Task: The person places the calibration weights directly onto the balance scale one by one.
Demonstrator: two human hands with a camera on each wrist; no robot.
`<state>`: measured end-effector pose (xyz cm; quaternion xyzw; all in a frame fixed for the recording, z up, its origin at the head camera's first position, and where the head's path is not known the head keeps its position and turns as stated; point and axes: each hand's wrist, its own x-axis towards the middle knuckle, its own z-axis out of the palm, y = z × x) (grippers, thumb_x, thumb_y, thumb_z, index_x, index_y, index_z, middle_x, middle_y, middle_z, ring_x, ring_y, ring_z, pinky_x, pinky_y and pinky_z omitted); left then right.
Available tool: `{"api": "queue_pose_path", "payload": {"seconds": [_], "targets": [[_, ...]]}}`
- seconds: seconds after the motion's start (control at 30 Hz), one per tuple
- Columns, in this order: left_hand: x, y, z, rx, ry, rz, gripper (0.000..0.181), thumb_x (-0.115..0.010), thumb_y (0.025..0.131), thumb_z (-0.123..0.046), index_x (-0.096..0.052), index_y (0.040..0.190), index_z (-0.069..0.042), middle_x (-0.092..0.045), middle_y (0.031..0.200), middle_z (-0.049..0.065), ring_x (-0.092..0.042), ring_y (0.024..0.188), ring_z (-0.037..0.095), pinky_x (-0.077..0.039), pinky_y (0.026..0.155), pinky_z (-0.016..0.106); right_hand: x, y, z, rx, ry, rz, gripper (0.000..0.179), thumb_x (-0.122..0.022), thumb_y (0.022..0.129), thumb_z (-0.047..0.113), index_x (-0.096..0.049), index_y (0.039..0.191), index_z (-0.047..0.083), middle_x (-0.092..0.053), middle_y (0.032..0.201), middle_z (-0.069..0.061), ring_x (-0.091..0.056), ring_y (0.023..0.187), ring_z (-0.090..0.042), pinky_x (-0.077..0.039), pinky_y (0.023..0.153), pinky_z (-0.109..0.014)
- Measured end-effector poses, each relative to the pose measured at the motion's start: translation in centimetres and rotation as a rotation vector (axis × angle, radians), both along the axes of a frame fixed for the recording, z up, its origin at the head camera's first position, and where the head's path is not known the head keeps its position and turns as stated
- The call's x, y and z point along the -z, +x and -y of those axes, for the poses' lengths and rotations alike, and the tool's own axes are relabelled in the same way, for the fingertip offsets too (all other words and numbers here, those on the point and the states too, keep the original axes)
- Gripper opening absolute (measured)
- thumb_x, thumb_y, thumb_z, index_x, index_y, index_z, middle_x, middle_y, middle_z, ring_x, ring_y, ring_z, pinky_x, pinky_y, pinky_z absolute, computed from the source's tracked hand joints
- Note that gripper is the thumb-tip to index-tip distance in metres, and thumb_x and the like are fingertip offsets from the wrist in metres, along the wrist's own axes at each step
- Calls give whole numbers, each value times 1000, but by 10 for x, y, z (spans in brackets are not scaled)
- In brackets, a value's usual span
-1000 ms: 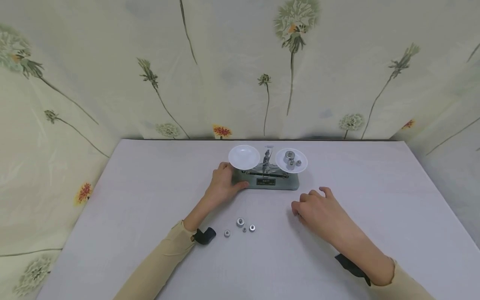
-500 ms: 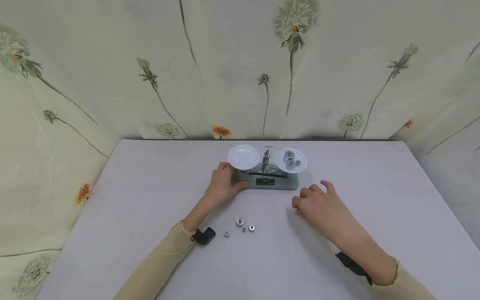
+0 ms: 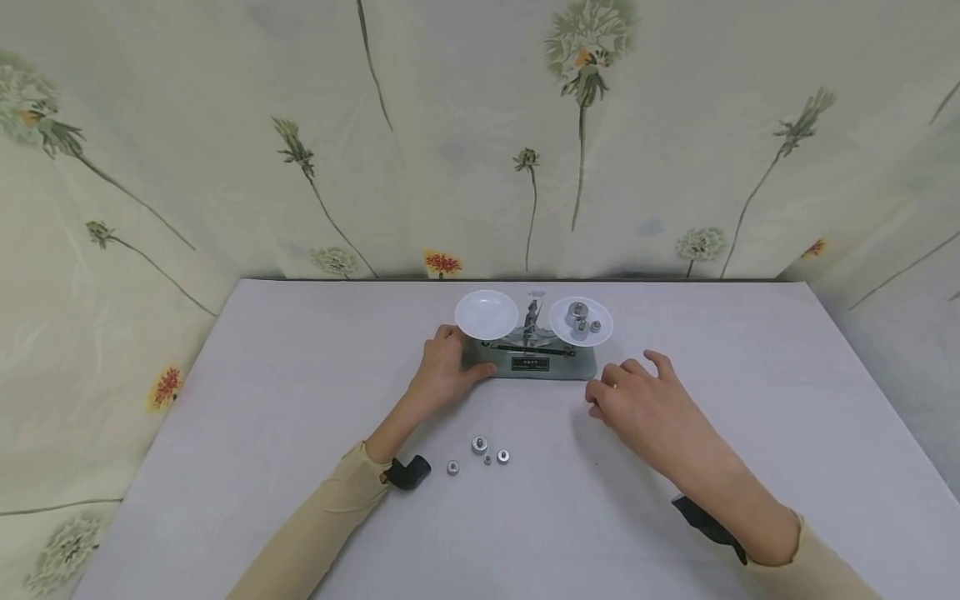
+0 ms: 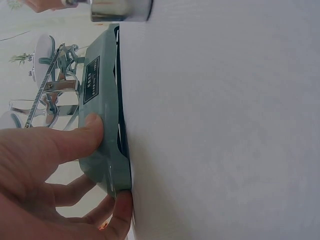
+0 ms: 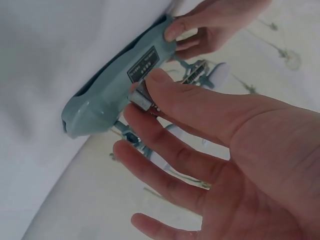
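Observation:
My left hand (image 3: 444, 371) grips the left end of a green balance scale (image 4: 102, 105), thumb on the front of its base and fingers behind. Just right of the scale, my right hand (image 3: 645, 408) is raised over the table. Its thumb and index finger pinch a small metal weight (image 5: 142, 97), hidden under the hand in the head view; the other fingers are spread apart. Several metal weights (image 3: 577, 312) stand in the right white pan (image 3: 606, 323). The left white pan (image 3: 487, 314) sits slightly higher.
Several more metal weights stand loose on the white table, the largest (image 3: 479, 445) near the left forearm. A big weight (image 4: 120, 9) shows close up in the left wrist view. Flowered cloth (image 3: 450, 150) hangs behind the table's far edge.
My right hand has moved slightly forward and to the right, its little finger lifting. The left hand stays on the scale; the weights on pan and table keep their places.

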<state>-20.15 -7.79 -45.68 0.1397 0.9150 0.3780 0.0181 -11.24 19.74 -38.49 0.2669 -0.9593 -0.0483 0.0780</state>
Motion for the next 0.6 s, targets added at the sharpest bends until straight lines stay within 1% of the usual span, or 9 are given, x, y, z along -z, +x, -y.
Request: {"api": "queue_pose_path", "payload": {"seconds": [0.23,0.43,0.6], "targets": [[1,-1,-1,2,3,11,72,-86,93,-20,-54,152,4,-62,145,30,-52,145,44,-37,124,65,-4,-1,-1,-26,-27,-45,16,-89,89,15,-79,101,15,-75,93,-4,-73,94,-29,-49,107,-72],[0,-1,-1,0,6,17,71,-86,93,-20,-54,151,5,-61,145,31,-52,144,44,-37,124,65,-8,-3,0,-17,-40,-44,22,-90,87,13,-78,106,14,-76,95,-6,-73,96,-30,-48,107,-73],[0,-1,-1,-4,6,26,71,-86,93,-20,-54,152,4,-60,146,31,-51,144,44,-38,123,64,-11,-5,1,-22,-36,-60,23,-90,87,13,-78,106,14,-76,95,-7,-74,97,-32,-47,107,-74]]}}
